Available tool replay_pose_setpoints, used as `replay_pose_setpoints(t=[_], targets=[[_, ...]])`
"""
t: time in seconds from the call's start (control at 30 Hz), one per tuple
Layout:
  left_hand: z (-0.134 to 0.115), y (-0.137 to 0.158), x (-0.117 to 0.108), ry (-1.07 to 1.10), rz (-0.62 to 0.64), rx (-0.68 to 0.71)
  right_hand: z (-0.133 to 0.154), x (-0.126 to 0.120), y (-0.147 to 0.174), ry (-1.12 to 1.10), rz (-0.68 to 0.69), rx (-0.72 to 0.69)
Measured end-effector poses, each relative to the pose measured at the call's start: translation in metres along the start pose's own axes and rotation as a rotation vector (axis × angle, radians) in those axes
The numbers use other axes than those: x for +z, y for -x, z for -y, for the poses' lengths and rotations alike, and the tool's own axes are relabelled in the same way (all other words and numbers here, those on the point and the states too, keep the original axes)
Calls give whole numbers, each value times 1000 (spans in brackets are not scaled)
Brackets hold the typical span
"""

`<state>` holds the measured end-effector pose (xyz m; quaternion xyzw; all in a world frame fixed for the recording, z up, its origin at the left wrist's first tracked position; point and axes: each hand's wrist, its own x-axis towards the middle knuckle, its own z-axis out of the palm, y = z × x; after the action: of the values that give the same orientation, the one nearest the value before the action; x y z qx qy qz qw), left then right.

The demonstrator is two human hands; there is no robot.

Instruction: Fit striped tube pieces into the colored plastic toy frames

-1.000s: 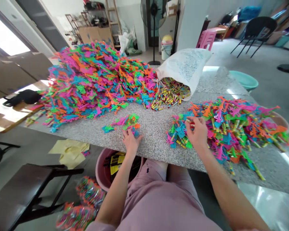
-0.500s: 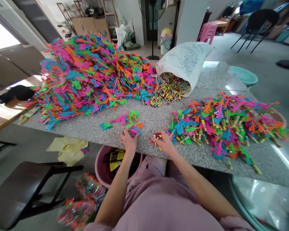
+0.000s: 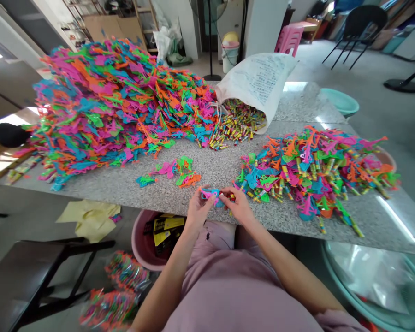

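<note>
Closed at the front edge of the grey speckled table (image 3: pixel 214 168), my left hand (image 3: pixel 198 211) grips pink and blue flat plastic pieces (image 3: pixel 209 193). Right beside it, my right hand (image 3: pixel 241 210) is closed around small red-and-yellow tubes (image 3: pixel 232 197), its fingertips meeting the plastic pieces. Whether a tube is joined to a piece is too small to tell. A few loose plastic pieces (image 3: pixel 183 179) in green, pink, orange and blue lie just beyond my left hand. To the right spreads a pile of plastic pieces with tubes on them (image 3: pixel 307 168).
A tall heap of colourful plastic pieces (image 3: pixel 117 106) covers the table's left. Behind, a white sack (image 3: pixel 259 76) lies on its side, spilling small tubes (image 3: pixel 240 122). Below the edge are a pink tub (image 3: pixel 138 244), a dark chair (image 3: pixel 31 272) and a teal basin (image 3: pixel 335 272).
My left hand has moved right from the loose pieces, carrying pink and blue ones up to my right hand. Both hands now meet. The whole view has shifted slightly.
</note>
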<state>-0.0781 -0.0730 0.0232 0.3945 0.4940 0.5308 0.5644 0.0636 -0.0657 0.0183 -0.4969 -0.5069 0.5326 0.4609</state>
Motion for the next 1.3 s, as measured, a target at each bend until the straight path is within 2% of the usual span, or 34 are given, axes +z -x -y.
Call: replay_pose_setpoints(t=[0.2,0.6,0.73,0.83,1.0,1.17,1.3], targets=[[-8,7,7,85,-2,-173,5,-10,13,-25,-93,-23],[-15,8,10,43,52,-139,13,-27,29,353,-39,-271],[-21,7,8,-21,12,-126,17,-29,29,360,-95,-273],[-22,6,7,-43,22,-124,20,-28,28,391,-74,-294],[-18,8,12,39,14,-139,24,-24,26,435,-33,-359],[-21,10,17,60,-22,-73,27,-26,28,416,-52,-330],[-29,8,22,10,37,-87,26,-28,30,500,-2,-459]])
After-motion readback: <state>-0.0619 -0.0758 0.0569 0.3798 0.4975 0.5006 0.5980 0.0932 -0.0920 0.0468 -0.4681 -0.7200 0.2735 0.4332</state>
